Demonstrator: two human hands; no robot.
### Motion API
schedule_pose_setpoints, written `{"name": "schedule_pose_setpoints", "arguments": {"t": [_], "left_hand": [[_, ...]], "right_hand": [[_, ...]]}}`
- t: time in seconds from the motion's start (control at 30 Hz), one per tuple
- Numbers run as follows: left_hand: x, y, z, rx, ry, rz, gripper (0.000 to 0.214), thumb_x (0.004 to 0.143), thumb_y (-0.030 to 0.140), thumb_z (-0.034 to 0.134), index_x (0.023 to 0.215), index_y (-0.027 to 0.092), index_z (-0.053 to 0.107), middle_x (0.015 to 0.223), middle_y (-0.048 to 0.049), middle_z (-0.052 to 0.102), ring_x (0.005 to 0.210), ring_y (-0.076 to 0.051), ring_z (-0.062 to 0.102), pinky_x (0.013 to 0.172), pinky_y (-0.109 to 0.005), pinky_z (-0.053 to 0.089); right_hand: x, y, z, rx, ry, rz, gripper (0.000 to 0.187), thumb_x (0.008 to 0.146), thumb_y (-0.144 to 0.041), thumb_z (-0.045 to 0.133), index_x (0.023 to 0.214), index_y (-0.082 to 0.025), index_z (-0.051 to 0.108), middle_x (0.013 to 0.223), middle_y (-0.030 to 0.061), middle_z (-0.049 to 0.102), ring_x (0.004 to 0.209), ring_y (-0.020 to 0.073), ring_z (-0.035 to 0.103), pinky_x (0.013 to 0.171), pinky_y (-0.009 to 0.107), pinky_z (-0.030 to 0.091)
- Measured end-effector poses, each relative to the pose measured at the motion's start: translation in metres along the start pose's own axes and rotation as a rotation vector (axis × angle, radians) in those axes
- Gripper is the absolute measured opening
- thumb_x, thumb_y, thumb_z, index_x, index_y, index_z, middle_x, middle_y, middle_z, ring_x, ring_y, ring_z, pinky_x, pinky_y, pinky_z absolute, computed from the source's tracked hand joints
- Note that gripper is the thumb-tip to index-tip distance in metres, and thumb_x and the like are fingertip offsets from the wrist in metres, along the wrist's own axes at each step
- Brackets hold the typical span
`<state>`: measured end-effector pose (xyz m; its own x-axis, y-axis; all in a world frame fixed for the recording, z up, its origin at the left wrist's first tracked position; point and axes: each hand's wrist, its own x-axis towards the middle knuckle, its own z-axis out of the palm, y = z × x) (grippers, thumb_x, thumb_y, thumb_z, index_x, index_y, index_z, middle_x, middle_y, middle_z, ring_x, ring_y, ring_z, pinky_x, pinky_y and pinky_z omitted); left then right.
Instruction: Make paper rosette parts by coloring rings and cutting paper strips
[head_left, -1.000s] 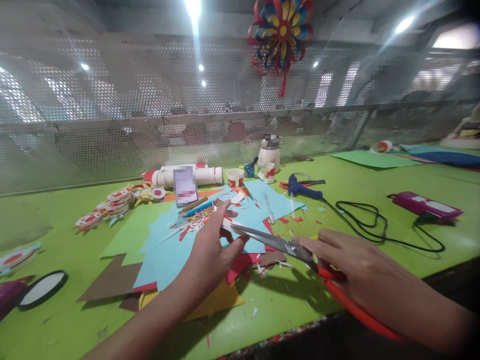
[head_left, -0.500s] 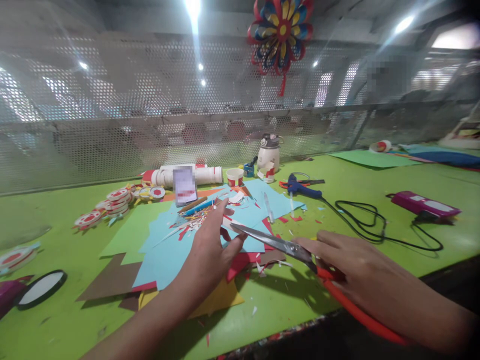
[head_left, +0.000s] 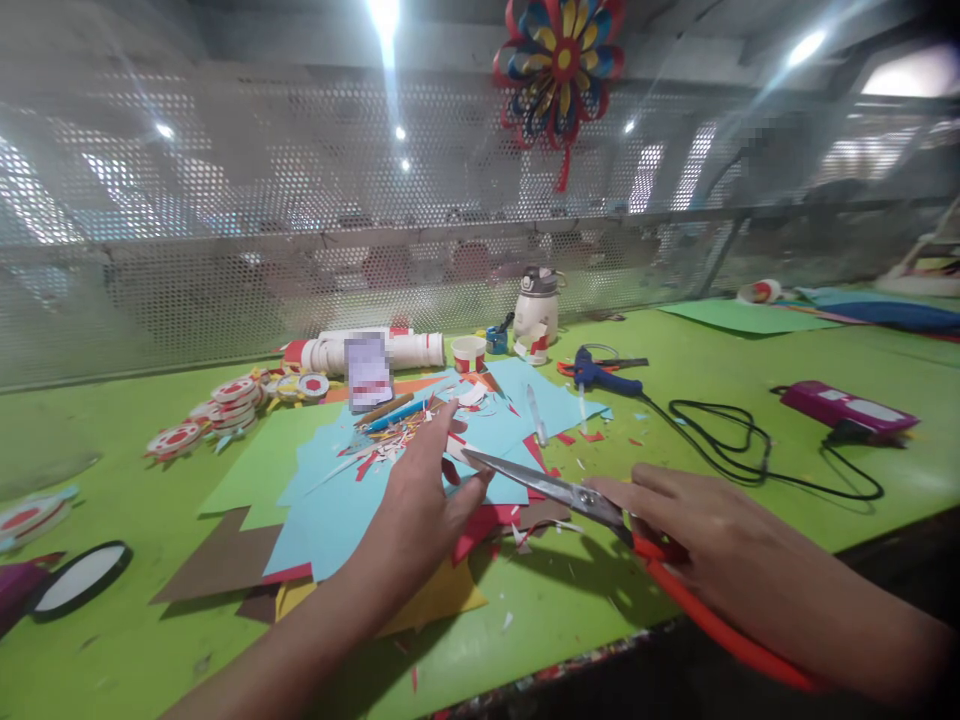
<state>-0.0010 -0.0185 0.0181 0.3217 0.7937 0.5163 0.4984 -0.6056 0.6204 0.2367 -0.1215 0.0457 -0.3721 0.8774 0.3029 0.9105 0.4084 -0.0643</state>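
Green tabletop, busy with papercraft: above its middle, red-handled scissors lie along a ten-to-four o'clock line, tips toward ten, at a small white piece that the left hand seems to pinch; the right hand is wrapped around the handles. Trimming appears to be the step in hand, calling next for a steady hold. Outward from the tips are blue sheets at eight o'clock and a blue glue gun at two.

Left hand and right hand: both seen bare. Forearms: slender, left uncovered. Fingers: slim, tapered, partly hidden.
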Motion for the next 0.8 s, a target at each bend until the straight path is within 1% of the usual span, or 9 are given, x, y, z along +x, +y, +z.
{"name": "schedule_pose_setpoints", "arguments": {"t": [0.1, 0.2, 0.27, 0.43, 0.5, 0.6, 0.73, 0.8], "left_hand": [[0.000, -0.001, 0.001, -0.008, 0.003, 0.012, 0.063, 0.078, 0.023, 0.059, 0.138, 0.019, 0.039, 0.113, -0.0111, 0.062, 0.064, -0.014, 0.055, 0.070, -0.037, 0.053], [0.000, -0.002, 0.002, -0.028, -0.001, 0.013, 0.062, 0.077, 0.024, 0.059, 0.136, 0.018, 0.042, 0.112, -0.0115, 0.062, 0.063, -0.013, 0.056, 0.069, -0.038, 0.054], [0.001, -0.002, 0.003, -0.063, -0.018, -0.001, 0.061, 0.076, 0.025, 0.059, 0.135, 0.017, 0.043, 0.112, -0.0117, 0.062, 0.064, -0.013, 0.057, 0.069, -0.037, 0.055], [0.001, 0.000, 0.001, -0.123, -0.038, -0.032, 0.060, 0.077, 0.026, 0.060, 0.133, 0.017, 0.044, 0.113, -0.0114, 0.062, 0.068, -0.013, 0.061, 0.072, -0.035, 0.055], [0.000, 0.000, 0.001, -0.129, -0.045, -0.037, 0.060, 0.077, 0.026, 0.060, 0.134, 0.016, 0.043, 0.113, -0.0114, 0.062, 0.067, -0.013, 0.061, 0.072, -0.035, 0.056], [0.000, 0.001, 0.000, -0.165, -0.059, -0.039, 0.061, 0.076, 0.025, 0.061, 0.134, 0.017, 0.043, 0.111, -0.0108, 0.063, 0.066, -0.012, 0.060, 0.071, -0.035, 0.056], [0.003, 0.002, -0.003, -0.236, -0.034, -0.081, 0.055, 0.076, 0.025, 0.061, 0.129, 0.017, 0.047, 0.109, -0.0096, 0.064, 0.071, -0.014, 0.063, 0.075, -0.035, 0.056], [0.005, 0.003, -0.005, -0.273, -0.012, -0.111, 0.052, 0.077, 0.025, 0.061, 0.126, 0.017, 0.049, 0.109, -0.0097, 0.064, 0.076, -0.016, 0.064, 0.077, -0.036, 0.056]], "right_hand": [[0.000, 0.000, -0.001, -0.016, -0.017, 0.009, 0.034, 0.073, -0.002, 0.053, 0.101, -0.017, 0.066, 0.074, 0.0057, 0.062, 0.065, 0.0223, 0.061, 0.058, 0.033, 0.051], [0.000, 0.000, -0.002, -0.029, -0.035, 0.013, 0.038, 0.073, -0.001, 0.055, 0.106, -0.016, 0.065, 0.076, 0.0063, 0.062, 0.068, 0.0237, 0.062, 0.059, 0.036, 0.052], [-0.001, 0.001, -0.002, -0.007, -0.044, 0.024, 0.037, 0.075, -0.003, 0.057, 0.108, -0.016, 0.065, 0.076, 0.0062, 0.062, 0.069, 0.0240, 0.063, 0.061, 0.037, 0.053], [0.002, 0.001, -0.004, 0.112, -0.072, 0.071, 0.035, 0.080, -0.008, 0.055, 0.111, -0.020, 0.064, 0.085, 0.0057, 0.067, 0.076, 0.0225, 0.066, 0.068, 0.036, 0.054], [0.005, 0.000, -0.006, 0.148, -0.071, 0.096, 0.034, 0.079, -0.008, 0.054, 0.107, -0.022, 0.066, 0.090, 0.0054, 0.070, 0.080, 0.0231, 0.067, 0.070, 0.036, 0.054], [0.007, 0.000, -0.008, 0.248, -0.085, 0.110, 0.038, 0.076, -0.005, 0.054, 0.106, -0.024, 0.068, 0.095, 0.0038, 0.072, 0.086, 0.0225, 0.067, 0.076, 0.034, 0.054], [0.007, 0.011, -0.006, 0.432, -0.162, 0.102, 0.047, 0.075, -0.003, 0.050, 0.111, -0.026, 0.068, 0.098, 0.0001, 0.074, 0.083, 0.0191, 0.068, 0.072, 0.028, 0.053], [0.007, 0.021, -0.002, 0.439, -0.147, 0.134, 0.051, 0.072, -0.004, 0.048, 0.116, -0.022, 0.067, 0.097, 0.0022, 0.075, 0.079, 0.0207, 0.069, 0.068, 0.029, 0.054]]}}
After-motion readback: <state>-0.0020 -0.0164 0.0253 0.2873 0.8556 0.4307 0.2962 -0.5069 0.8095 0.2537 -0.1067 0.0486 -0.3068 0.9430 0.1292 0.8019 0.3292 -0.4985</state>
